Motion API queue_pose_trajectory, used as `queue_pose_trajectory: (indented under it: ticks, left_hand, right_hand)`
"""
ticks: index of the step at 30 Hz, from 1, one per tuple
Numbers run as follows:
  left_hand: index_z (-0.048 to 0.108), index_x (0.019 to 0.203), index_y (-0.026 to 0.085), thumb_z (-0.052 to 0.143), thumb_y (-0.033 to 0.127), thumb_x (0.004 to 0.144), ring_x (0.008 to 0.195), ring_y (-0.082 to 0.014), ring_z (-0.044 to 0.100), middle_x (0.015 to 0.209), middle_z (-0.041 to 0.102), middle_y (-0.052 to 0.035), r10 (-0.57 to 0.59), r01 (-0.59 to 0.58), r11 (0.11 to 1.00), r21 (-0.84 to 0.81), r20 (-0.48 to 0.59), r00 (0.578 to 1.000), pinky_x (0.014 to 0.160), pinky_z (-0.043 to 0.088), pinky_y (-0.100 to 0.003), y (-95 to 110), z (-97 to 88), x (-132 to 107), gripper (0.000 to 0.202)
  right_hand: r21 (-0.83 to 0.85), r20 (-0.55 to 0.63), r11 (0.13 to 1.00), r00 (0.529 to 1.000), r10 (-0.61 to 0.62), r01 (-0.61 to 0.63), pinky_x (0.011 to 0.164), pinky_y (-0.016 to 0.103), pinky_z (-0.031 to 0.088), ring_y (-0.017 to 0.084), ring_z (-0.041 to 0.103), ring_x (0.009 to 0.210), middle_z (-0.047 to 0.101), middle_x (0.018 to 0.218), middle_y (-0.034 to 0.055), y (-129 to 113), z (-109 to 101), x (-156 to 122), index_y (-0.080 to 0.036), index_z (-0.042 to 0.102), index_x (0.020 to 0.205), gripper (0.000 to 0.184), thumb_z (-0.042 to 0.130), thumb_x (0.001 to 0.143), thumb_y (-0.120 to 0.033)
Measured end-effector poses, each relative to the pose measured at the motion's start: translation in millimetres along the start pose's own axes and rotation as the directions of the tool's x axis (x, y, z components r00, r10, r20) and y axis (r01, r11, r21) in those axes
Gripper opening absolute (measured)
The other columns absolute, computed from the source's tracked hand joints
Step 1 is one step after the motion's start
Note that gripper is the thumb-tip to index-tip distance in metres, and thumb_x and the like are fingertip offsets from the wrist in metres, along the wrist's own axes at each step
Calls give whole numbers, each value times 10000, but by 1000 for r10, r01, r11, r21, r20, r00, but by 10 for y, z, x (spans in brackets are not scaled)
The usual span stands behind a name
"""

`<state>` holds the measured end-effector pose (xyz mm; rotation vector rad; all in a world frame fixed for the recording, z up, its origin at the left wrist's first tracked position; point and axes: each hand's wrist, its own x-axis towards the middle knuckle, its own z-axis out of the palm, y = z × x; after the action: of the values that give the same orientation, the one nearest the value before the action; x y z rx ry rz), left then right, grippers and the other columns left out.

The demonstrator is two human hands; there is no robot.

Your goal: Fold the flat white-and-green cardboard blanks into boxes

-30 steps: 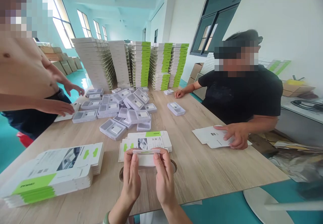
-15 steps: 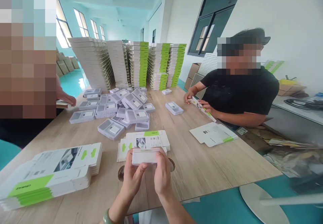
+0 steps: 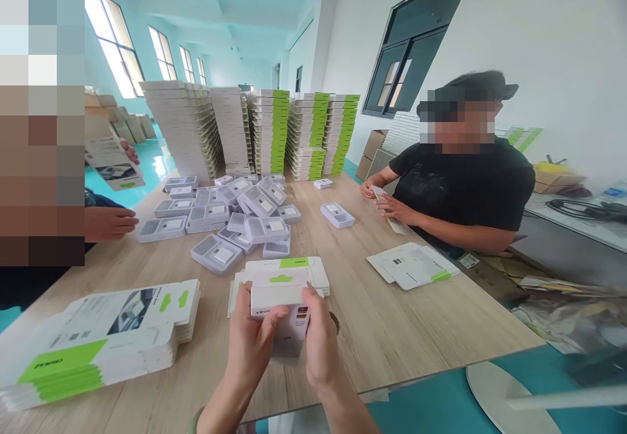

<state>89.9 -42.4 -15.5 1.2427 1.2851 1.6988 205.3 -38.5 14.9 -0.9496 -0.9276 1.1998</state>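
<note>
Both my hands grip a small white box (image 3: 281, 310) with a green hang tab, held upright above the near edge of the wooden table (image 3: 392, 329). My left hand (image 3: 249, 346) clasps its left side with the thumb on the front. My right hand (image 3: 321, 342) closes on its right side. Just behind the box lies a short pile of flat white-and-green cartons (image 3: 294, 271). Several grey plastic trays (image 3: 235, 215) with white inserts lie scattered in the middle of the table.
A thick stack of flat cartons (image 3: 98, 342) lies at my near left. Tall piles of finished boxes (image 3: 274, 130) stand at the far end. A person in a black shirt (image 3: 465, 186) folds a carton on the right; another person's hand (image 3: 110, 222) rests at the left.
The box in my hands has turned from end-on to upright, its face towards me. The person on the right picked up a carton; the person on the left lifted one too.
</note>
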Motion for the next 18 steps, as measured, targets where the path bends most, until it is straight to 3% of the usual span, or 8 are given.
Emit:
queue_pose_trajectory:
  ticks: [3,6,10,14,16,18]
  left_hand:
    - [667,1006,207,852,661,748,828,-307,794,937,821,-107,-19,19,1000,2,5,1000,693,622,-374,17,-10,-12,554]
    - [642,1074,207,707,699,876,887,-303,789,995,817,-121,-58,57,998,-10,-34,998,730,618,-382,55,16,-24,534]
    - [580,1225,212,589,673,977,1020,-309,767,1138,781,-144,-135,134,991,-13,-57,989,775,607,-388,157,61,-55,523]
    - [436,1432,282,602,666,978,1191,-286,705,1389,664,-141,-109,109,994,9,-18,994,930,577,-407,209,12,-63,618]
    - [529,1367,284,604,654,982,1094,-258,720,1323,698,-111,-103,98,994,53,92,990,887,577,-368,205,-33,-69,538]
    - [619,1228,266,580,637,1002,809,-201,704,1102,756,-65,-106,95,992,88,130,986,715,560,-308,198,-61,-89,436]
  right_hand:
    - [149,45,968,979,198,-203,822,442,643,349,781,1010,846,1010,100,8,-8,35,-206,819,1017,400,593,876,-505]
    - [156,78,963,975,208,-218,827,453,642,360,782,1019,844,1006,108,16,-22,25,-205,811,989,431,578,906,-558]
    - [3,98,1000,995,8,-8,1023,448,586,323,708,1234,770,1315,115,126,-62,-97,-246,723,1268,570,510,997,-700]
    - [-194,87,970,987,-132,147,1121,404,535,278,568,1448,574,1598,106,254,-154,-144,-289,530,1536,562,551,1053,-575]
    - [-237,141,952,976,-166,196,1102,400,547,278,596,1419,595,1579,98,259,-200,-113,-302,536,1538,533,539,1065,-548]
    - [-289,177,925,963,-201,246,1039,399,579,277,692,1274,712,1421,97,231,-225,-83,-300,627,1416,433,559,1058,-534]
